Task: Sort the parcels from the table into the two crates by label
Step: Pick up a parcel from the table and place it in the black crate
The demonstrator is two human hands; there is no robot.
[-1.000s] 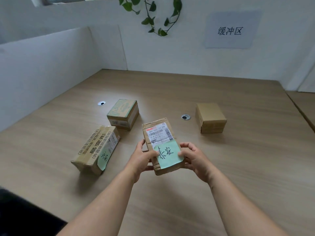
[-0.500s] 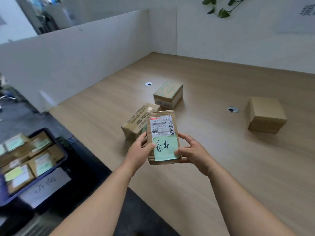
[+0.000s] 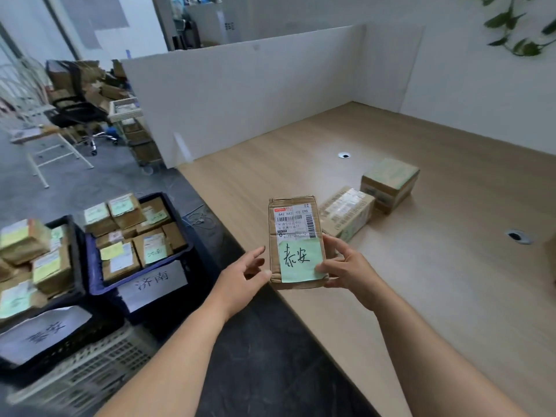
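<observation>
A pale wood-grain counter [image 3: 421, 296], walled by white partition boards [image 3: 255, 100], meets dark grey floor [image 3: 255, 371]. Right hand [image 3: 352, 269] pinches the flat brown cardboard parcel [image 3: 296, 236] above the counter's edge; left hand [image 3: 243, 272] fingers spread, thumb touching it. Two dark blue plastic crates [image 3: 90, 281] sit left.

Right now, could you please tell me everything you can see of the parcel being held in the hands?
The parcel is a flat, brown cardboard box, creased and taped, held upright above the table's near edge. A white printed shipping label with barcodes covers its upper face; a green note handwritten 泰安 covers the lower. The right hand grips its right edge, thumb on the note. The left hand has its thumb at the lower left corner, fingers spread.
</observation>
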